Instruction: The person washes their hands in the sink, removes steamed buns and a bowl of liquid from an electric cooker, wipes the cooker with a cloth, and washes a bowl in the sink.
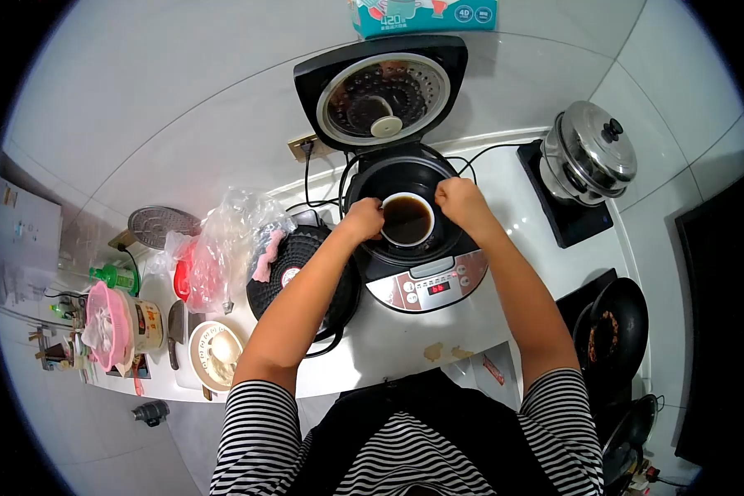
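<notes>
A white bowl (407, 221) of dark brown liquid sits within the mouth of the black inner pot (372, 178) of a rice cooker (426, 288). From the left side, my left hand (362, 220) is closed on the bowl's rim. My right hand (461, 201) is closed at the opposite side of the rim; its fingertips are partly hidden. The cooker's lid (380, 91) stands raised behind, with a perforated metal plate inside. Red digits glow on the front panel. Whether the bowl rests on anything inside the pot cannot be seen.
Right of the cooker, a lidded steel pot (591, 153) stands on a black hob (566, 219), with a dark wok (616, 331) nearer me. Leftward are a black lidded pan (293, 269), clear plastic bags (231, 240), a cream bowl (215, 355) and a cleaver (175, 326).
</notes>
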`<control>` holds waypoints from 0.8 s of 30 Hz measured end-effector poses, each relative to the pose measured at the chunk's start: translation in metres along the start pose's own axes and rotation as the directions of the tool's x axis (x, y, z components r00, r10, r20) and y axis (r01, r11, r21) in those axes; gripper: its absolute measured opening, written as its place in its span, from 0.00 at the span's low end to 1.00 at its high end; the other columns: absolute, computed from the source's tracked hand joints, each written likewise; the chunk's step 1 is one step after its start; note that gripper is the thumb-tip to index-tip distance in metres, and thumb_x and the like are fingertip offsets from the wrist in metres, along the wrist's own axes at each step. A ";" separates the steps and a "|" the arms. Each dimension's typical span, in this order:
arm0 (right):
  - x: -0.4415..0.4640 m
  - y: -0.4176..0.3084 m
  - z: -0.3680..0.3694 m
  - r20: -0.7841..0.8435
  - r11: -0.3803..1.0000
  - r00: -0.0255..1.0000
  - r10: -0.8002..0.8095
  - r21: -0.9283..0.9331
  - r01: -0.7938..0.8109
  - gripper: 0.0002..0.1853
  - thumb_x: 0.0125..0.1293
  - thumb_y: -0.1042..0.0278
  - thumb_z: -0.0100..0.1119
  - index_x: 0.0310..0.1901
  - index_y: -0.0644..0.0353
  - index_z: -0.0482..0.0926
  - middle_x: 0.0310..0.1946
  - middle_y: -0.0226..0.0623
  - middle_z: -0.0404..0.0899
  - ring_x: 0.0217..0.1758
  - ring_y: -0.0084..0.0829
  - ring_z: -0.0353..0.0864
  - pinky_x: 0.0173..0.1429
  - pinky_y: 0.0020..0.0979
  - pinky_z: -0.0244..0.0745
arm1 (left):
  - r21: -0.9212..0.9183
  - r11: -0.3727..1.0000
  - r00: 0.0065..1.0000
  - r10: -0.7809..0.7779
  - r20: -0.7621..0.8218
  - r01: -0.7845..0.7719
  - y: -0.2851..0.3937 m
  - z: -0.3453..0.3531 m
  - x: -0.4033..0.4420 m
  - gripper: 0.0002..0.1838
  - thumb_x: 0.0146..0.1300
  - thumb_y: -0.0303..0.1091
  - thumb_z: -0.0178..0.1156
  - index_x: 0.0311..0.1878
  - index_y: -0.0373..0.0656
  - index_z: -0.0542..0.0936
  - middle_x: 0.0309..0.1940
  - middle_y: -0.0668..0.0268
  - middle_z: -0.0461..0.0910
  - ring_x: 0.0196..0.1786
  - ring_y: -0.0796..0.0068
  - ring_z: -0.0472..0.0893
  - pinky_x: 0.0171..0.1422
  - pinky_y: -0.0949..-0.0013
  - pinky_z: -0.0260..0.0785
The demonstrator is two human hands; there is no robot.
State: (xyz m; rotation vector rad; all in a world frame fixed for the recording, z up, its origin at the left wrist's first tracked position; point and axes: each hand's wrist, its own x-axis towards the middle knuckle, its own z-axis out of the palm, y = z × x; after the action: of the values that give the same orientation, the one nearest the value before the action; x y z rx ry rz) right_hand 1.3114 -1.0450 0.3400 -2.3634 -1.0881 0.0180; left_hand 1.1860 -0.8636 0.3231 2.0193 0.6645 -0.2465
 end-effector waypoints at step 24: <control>0.055 0.001 0.068 0.564 0.872 0.667 0.487 -0.276 -0.404 0.07 0.59 0.81 0.53 0.34 0.75 0.81 0.26 0.53 0.82 0.26 0.41 0.86 0.27 0.37 0.82 | 0.419 0.843 0.878 -0.442 0.183 0.337 0.021 0.027 0.049 0.13 0.67 0.27 0.46 0.37 0.31 0.80 0.25 0.54 0.84 0.28 0.67 0.86 0.31 0.68 0.80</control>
State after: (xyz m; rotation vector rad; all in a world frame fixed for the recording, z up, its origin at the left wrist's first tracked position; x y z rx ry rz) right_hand 1.3339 -0.9756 0.2924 -2.7668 -0.7311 1.0085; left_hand 1.2407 -0.8777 0.3040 2.1294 0.9039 -0.9490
